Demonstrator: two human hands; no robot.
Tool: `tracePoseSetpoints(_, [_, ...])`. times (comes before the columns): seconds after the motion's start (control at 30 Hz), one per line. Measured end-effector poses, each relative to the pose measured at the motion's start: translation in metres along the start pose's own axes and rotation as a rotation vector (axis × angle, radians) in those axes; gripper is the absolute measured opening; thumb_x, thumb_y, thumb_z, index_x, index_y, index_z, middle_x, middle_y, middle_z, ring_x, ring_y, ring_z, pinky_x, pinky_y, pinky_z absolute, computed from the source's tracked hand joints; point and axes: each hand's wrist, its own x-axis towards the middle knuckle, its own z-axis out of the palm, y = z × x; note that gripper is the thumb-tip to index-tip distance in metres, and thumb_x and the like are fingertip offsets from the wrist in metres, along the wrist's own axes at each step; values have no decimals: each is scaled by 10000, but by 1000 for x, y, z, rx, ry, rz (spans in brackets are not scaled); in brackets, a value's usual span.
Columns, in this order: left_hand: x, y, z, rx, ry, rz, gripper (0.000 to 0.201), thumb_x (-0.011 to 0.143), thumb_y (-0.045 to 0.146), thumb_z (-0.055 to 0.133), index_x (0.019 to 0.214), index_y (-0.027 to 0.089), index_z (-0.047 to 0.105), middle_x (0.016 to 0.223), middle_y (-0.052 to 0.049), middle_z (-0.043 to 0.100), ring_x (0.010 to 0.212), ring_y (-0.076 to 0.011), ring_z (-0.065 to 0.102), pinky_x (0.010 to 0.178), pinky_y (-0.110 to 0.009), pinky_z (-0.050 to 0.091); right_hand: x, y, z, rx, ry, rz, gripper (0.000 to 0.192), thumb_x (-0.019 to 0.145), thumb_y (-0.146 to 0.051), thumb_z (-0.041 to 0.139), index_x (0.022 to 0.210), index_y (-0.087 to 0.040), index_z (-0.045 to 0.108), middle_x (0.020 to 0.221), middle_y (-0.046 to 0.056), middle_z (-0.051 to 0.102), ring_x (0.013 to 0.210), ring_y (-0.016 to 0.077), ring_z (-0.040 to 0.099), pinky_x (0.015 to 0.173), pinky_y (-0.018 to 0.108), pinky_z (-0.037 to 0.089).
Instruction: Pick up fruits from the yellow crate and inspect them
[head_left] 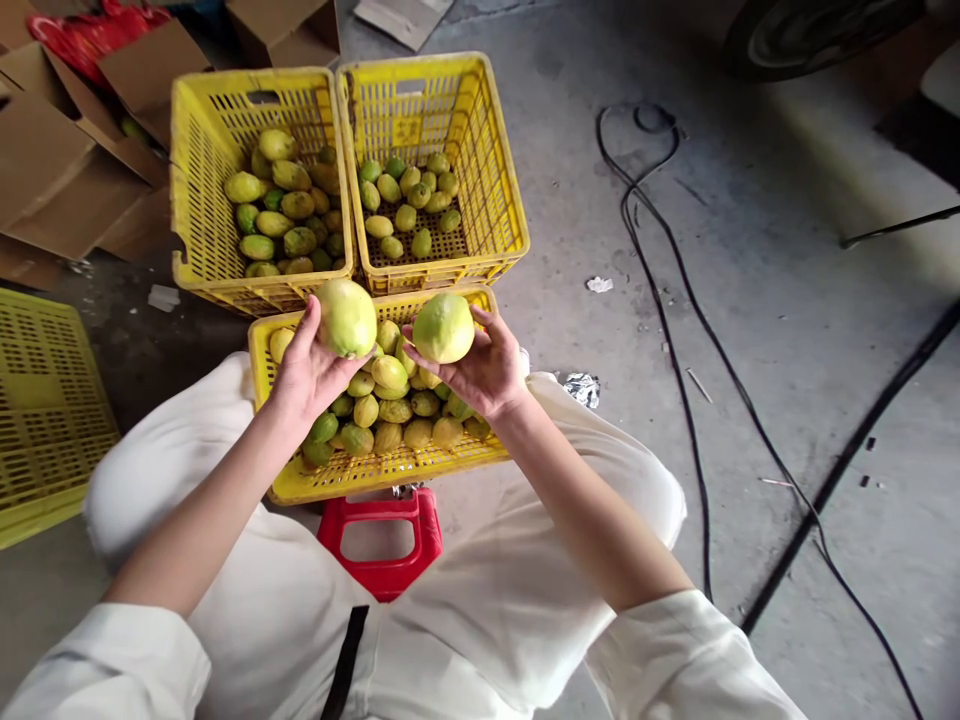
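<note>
White trousers (465, 610) cover your spread legs at six o'clock, framing the work. At nine o'clock on the floor (562, 180) you have a yellow crate (52, 400), with open cardboard boxes (60, 180) at ten o'clock. Between ten and eleven stands the back left crate (199, 180), its floor well covered with green and yellow fruit (298, 205).

Your left hand (304, 372) is just left of the dial's middle, half open and cupped, thumb and fingers around a large pale green fruit (346, 318). Below both hands is the front crate (390, 480), heaped with smaller fruit (395, 411). A red plastic piece (429, 530) with an opening through it sits at seven o'clock, close to you.

Near twelve, touching or just beside its neighbour, is the back right crate (480, 170), more thinly filled. At the middle, your right hand (491, 372) is also half open, palm up, holding a second large fruit (443, 328), apart from the first. Crumpled foil (581, 390) lies between three and four o'clock, a thick black cable (851, 470) farther out that way, and a wheel (817, 35) towards two.
</note>
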Motion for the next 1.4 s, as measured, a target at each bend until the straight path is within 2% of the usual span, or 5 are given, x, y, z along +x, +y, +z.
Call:
tracePoseSetpoints(0.2, [0, 1, -7, 274, 28, 12, 254, 767, 303, 810, 947, 226, 650, 994, -33, 732, 1159, -283, 677, 980, -417, 608, -1, 0, 0, -11, 42, -8, 354, 845, -559, 704, 1041, -268, 652, 954, 46, 772, 1160, 306, 729, 1017, 557, 626])
tracePoseSetpoints(0.43, [-4, 4, -14, 819, 140, 351, 577, 502, 88, 953, 977, 257, 671, 1143, -11, 687, 1309, -256, 585, 1076, -289, 502, -1, 1, -1, -19, -11, 41, 418, 829, -606, 664, 1043, -247, 644, 1083, 93, 783, 1283, 349, 668, 996, 576, 623])
tracePoseSetpoints(0.8, [-4, -2, -23, 994, -27, 190, 650, 538, 274, 957, 1138, 211, 715, 1226, -78, 714, 1222, -321, 631, 1166, -465, 430, 6, 6, -5, -57, 86, -29, 394, 788, -494, 813, 1048, -270, 618, 1057, 38, 758, 1249, 296, 688, 986, 505, 660])
tracePoseSetpoints(1.03, [-1, -12, -19, 590, 68, 88, 426, 580, 316, 939, 892, 204, 670, 843, 22, 693, 873, -209, 674, 808, -329, 530, 5, 10, -1, -126, 72, 26, 389, 768, -445, 831, 1011, -198, 655, 1121, 107, 772, 1261, 330, 686, 1059, 477, 616])
tracePoseSetpoints(1.4, [-3, 11, 2, 186, 110, -229, 209, 833, 397, 658, 910, 204, 637, 838, -61, 705, 1061, -312, 713, 890, -470, 643, 7, 8, -1, -253, -56, 67, 389, 712, -301, 868, 1038, -235, 665, 1062, 56, 804, 1250, 309, 704, 1046, 469, 622])
